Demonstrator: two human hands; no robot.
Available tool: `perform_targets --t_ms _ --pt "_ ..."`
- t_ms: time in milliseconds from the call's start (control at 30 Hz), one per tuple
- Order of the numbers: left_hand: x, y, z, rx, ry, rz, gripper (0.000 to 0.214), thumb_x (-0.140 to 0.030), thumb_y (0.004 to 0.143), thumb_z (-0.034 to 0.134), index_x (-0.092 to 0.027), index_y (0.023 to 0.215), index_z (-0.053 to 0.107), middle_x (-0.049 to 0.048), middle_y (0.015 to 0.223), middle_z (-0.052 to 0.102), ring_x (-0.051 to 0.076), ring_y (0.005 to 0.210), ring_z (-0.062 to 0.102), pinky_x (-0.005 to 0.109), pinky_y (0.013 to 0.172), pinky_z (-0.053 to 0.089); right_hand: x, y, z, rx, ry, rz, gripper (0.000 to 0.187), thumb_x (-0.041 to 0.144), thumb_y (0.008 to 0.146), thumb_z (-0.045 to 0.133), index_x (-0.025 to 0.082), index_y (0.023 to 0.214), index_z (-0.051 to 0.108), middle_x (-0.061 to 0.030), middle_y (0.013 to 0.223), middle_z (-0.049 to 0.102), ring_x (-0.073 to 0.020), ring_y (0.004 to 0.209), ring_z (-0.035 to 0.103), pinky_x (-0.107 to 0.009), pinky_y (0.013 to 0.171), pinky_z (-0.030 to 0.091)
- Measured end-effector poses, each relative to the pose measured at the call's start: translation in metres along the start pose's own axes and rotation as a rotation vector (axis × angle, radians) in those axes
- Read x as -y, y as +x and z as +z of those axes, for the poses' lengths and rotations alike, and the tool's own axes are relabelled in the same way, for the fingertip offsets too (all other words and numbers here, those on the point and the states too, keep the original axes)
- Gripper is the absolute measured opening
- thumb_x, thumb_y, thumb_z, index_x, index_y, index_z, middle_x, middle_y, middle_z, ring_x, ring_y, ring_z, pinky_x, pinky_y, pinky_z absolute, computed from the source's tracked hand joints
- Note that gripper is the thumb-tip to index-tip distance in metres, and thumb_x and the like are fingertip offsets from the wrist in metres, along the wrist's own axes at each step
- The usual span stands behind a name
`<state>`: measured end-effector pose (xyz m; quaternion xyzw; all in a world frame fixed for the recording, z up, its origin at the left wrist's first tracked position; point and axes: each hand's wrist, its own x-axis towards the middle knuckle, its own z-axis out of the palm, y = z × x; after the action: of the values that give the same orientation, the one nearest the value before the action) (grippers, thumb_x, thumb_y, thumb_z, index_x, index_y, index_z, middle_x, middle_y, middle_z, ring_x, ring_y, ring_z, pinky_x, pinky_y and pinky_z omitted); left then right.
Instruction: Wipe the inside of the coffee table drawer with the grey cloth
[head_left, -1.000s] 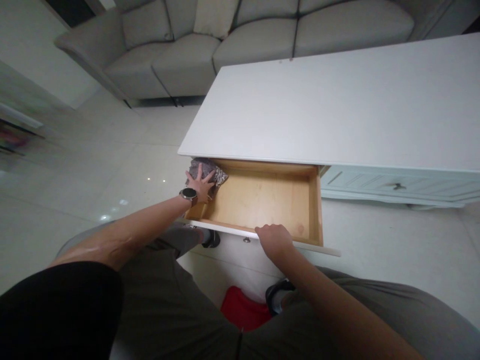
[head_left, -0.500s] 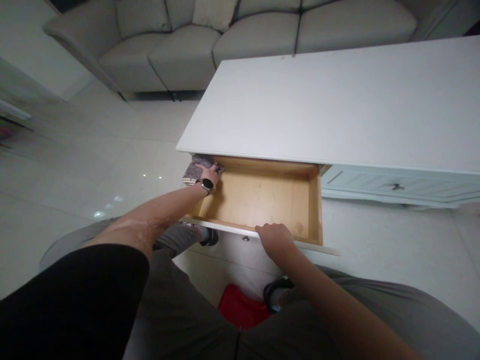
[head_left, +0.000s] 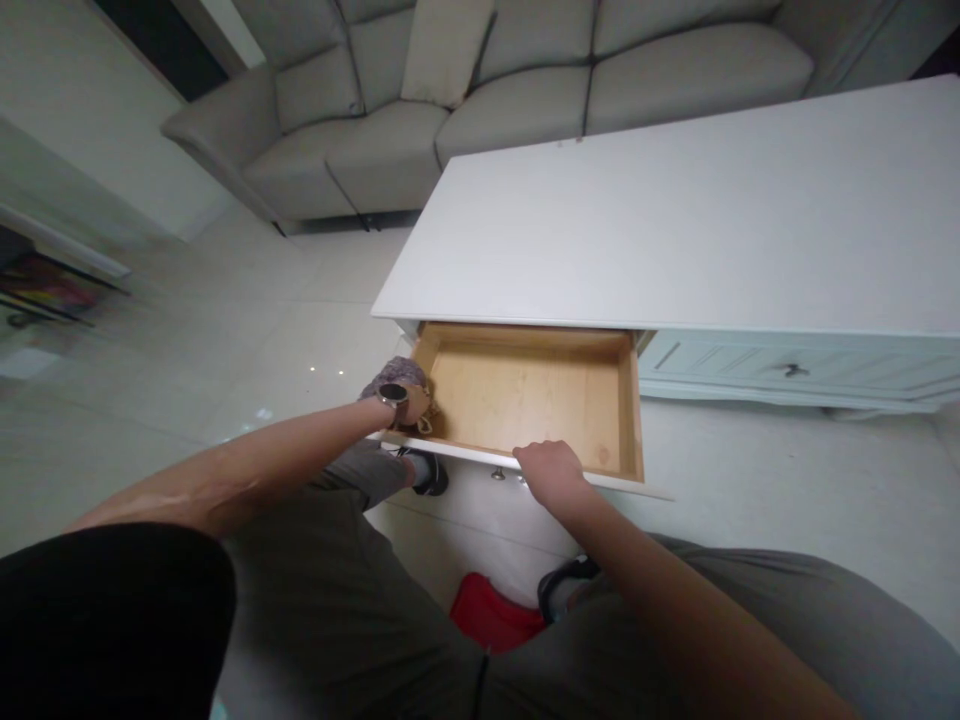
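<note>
A pulled-out wooden drawer (head_left: 517, 390) with a white front juts from the white table (head_left: 637, 230). My left hand (head_left: 411, 400), with a watch on its wrist, is closed on a grey-brown cloth (head_left: 396, 372) at the drawer's left side wall. The cloth drapes over that wall, and part of it shows inside the drawer near the front left corner. My left fingers are mostly hidden by the hand and the cloth. My right hand (head_left: 551, 468) grips the top edge of the drawer's front, just right of its small knob (head_left: 498, 474).
A grey sofa (head_left: 517, 120) with a loose cushion stands behind the table. A second, closed drawer front (head_left: 795, 370) lies to the right. A red object (head_left: 495, 615) rests on the tiled floor between my feet. At far left stands a dark-framed rack (head_left: 56, 285).
My left hand and the cloth have moved along the drawer's left wall from near the back towards the front corner. My right hand keeps its hold on the drawer front. The view has shifted slightly.
</note>
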<state>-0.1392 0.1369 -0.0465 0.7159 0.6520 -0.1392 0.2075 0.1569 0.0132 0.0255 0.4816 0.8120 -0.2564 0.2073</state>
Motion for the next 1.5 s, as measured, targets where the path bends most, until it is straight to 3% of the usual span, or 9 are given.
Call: perform_targets --t_ms 133,267,433,633,833,933,1033,1167,1500 --pt "0.017 0.001 -0.066 0.257 0.002 0.154 0.019 -0.015 0.058 0.067 -0.021 0.073 0.075 0.0050 0.078 0.075 0.027 0.088 0.070 0.039 0.094 0.053 0.001 0.003 -0.001 0.034 -0.003 0.002 0.042 0.005 0.094 0.046 0.016 0.128 0.068 -0.0176 0.124 0.071 -0.0264 0.114 0.069 -0.036 0.086 0.054" --pt "0.031 -0.011 -0.100 0.123 -0.169 0.298 0.053 -0.022 0.068 0.060 -0.019 0.120 0.071 0.0041 0.107 0.075 0.024 0.099 0.068 0.033 0.096 0.053 0.001 0.005 -0.001 0.043 -0.008 0.007 0.043 0.005 0.095 0.046 0.016 0.130 0.067 -0.0168 0.125 0.071 -0.0272 0.114 0.069 -0.037 0.086 0.055" --pt "0.037 -0.030 -0.060 -0.118 0.108 0.463 0.087 -0.024 0.064 0.075 -0.021 0.147 0.050 0.0140 0.158 0.042 0.034 0.146 0.036 0.047 0.120 0.034 0.002 0.003 0.000 0.034 -0.015 0.008 0.042 0.005 0.094 0.046 0.015 0.129 0.067 -0.0165 0.125 0.071 -0.0288 0.113 0.070 -0.040 0.087 0.054" --pt "0.039 -0.033 -0.022 -0.276 0.255 0.254 0.103 -0.029 0.067 0.080 -0.016 0.158 0.034 0.0222 0.165 0.021 0.040 0.151 0.027 0.048 0.121 0.032 0.001 0.002 0.000 0.016 -0.037 0.009 0.043 0.005 0.094 0.046 0.016 0.130 0.067 -0.0167 0.124 0.072 -0.0290 0.112 0.070 -0.040 0.086 0.055" --pt "0.051 -0.040 -0.043 -0.120 0.394 0.225 0.066 -0.025 0.079 0.066 -0.024 0.144 0.057 0.0139 0.159 0.042 0.031 0.137 0.052 0.037 0.113 0.043 0.001 0.002 -0.001 0.021 -0.043 0.004 0.042 0.005 0.094 0.047 0.016 0.128 0.068 -0.0166 0.124 0.072 -0.0286 0.113 0.069 -0.039 0.087 0.054" --pt "0.068 -0.045 -0.068 -0.084 0.383 0.135 0.047 -0.023 0.080 0.064 -0.028 0.126 0.070 0.0091 0.129 0.070 0.027 0.112 0.068 0.036 0.100 0.050 0.002 0.002 -0.002 0.016 -0.043 0.005 0.042 0.004 0.093 0.047 0.016 0.128 0.068 -0.0171 0.123 0.072 -0.0282 0.113 0.069 -0.038 0.087 0.054" --pt "0.086 -0.046 -0.091 -0.247 0.270 -0.049 0.037 -0.020 0.077 0.065 -0.020 0.113 0.074 0.0110 0.102 0.077 0.028 0.099 0.071 0.036 0.092 0.052 0.002 0.001 -0.001 0.014 -0.041 0.006 0.042 0.004 0.094 0.047 0.016 0.127 0.068 -0.0174 0.123 0.072 -0.0286 0.114 0.069 -0.038 0.087 0.054" --pt "0.089 -0.046 -0.094 -0.461 0.064 -0.173 0.042 -0.027 0.088 0.054 -0.015 0.126 0.067 0.0160 0.114 0.075 0.030 0.106 0.069 0.038 0.089 0.053 0.002 0.000 -0.001 -0.002 -0.050 -0.001 0.040 0.004 0.095 0.047 0.015 0.126 0.069 -0.0179 0.121 0.073 -0.0290 0.112 0.070 -0.038 0.086 0.054" --pt "0.049 -0.068 -0.037 0.030 0.158 0.228 0.063 -0.025 0.071 0.070 -0.037 0.133 0.068 0.0058 0.150 0.057 0.030 0.120 0.065 0.036 0.106 0.046 0.002 -0.001 -0.002 0.007 -0.048 0.004 0.039 0.005 0.094 0.049 0.015 0.126 0.069 -0.0186 0.121 0.073 -0.0292 0.112 0.070 -0.039 0.086 0.055"
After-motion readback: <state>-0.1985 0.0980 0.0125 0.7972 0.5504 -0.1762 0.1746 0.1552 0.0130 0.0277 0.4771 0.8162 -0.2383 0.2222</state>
